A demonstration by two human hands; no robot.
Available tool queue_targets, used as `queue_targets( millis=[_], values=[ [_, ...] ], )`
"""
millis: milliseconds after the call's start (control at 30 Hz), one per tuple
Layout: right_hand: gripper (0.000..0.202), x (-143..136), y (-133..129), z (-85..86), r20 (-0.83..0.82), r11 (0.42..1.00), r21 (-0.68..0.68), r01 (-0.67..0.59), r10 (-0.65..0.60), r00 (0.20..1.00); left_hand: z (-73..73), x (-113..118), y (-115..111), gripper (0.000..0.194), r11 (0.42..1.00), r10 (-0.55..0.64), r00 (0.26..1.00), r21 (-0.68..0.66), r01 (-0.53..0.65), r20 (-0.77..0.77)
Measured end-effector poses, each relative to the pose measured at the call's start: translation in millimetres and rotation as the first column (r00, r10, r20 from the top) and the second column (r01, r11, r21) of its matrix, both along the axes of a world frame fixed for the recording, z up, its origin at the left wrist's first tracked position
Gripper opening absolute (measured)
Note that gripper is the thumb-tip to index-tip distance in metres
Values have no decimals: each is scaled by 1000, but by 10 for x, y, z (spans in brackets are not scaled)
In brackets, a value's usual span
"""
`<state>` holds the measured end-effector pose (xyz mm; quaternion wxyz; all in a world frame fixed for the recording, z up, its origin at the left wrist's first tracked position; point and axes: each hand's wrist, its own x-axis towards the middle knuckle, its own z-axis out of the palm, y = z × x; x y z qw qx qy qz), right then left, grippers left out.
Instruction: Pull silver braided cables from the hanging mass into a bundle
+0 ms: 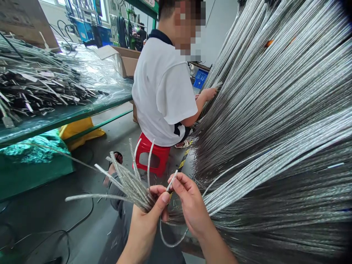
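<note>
Right, on my feed the left hand [145,223] is wrapped around a bundle of cables [129,183], thumb across the front, and the right hand [189,201] pinches one pale strand [172,180] between thumb and fingertips, just above the left thumb. The bundle sits low in the middle of my view, its loose ends fanning up and out to the left. Silvery grey, these, with a twisted, faintly glossy look; one sticks out nearly flat, a few others curve upright. Below the hands a thin loop [171,245] dips and rises again; where it joins, I can't tell. To the right I've got a great sweep of long metallic cables [261,91], slanting down in dense rows. Ahead, a person in a white shirt [165,80] sits on a red stool [163,161] beside those rows. Over on the plastic-covered surface [90,66] lies a heap of metal pieces [41,88]. As for writing, the brown carton [27,22] at top left carries faint print, too blurred for me to read.
</note>
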<state>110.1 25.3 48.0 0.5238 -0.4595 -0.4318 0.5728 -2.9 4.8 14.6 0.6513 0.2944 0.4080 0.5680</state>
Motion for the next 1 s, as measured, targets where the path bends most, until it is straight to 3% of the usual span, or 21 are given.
queue_targets(
  millis=[100, 200, 300, 433, 533, 633, 700, 800, 900, 1000],
  values=[
    [15, 27, -47, 27, 235, 984, 178, -5, -37, 971, -1, 13, 17, 21, 1000, 23, 1000, -16, -23, -4],
    [5, 34, -106, 34, 453, 923, 384, 11, -198, 869, 10, 25, 3, 21, 998, 52, 999, -24, -52, 10],
    [3, 32, -133, 32, 503, 885, 465, 20, -283, 817, 18, 34, -19, 20, 998, 52, 999, -20, -52, 2],
    [15, 19, -104, 30, 388, 949, 307, 72, -194, 901, 13, 36, -29, 23, 1000, 21, 1000, -18, -21, -15],
    [24, -17, -62, 12, 66, 1000, 30, -4, 2, 998, -4, 29, -29, 26, 1000, -12, 1000, -11, 12, -23],
    [27, -68, -30, -25, -269, 973, -185, -137, 84, 960, -20, 26, -26, 26, 999, -36, 999, 6, 36, -37],
    [27, -89, -21, -47, -342, 957, -240, -162, 72, 937, -18, 29, -21, 26, 999, -47, 998, 1, 47, -37],
    [27, -79, -14, -58, -303, 974, -193, -115, 52, 952, 3, 28, -8, 26, 998, -56, 998, -24, 56, -8],
    [26, -26, -1, -41, -142, 999, -28, -41, 37, 989, 25, 11, 7, 26, 995, -71, 995, -62, 75, 69],
    [22, 31, 10, -13, 18, 993, 100, -69, 67, 998, 31, -10, 10, 25, 989, -110, 982, -78, 123, 155]
  ],
)
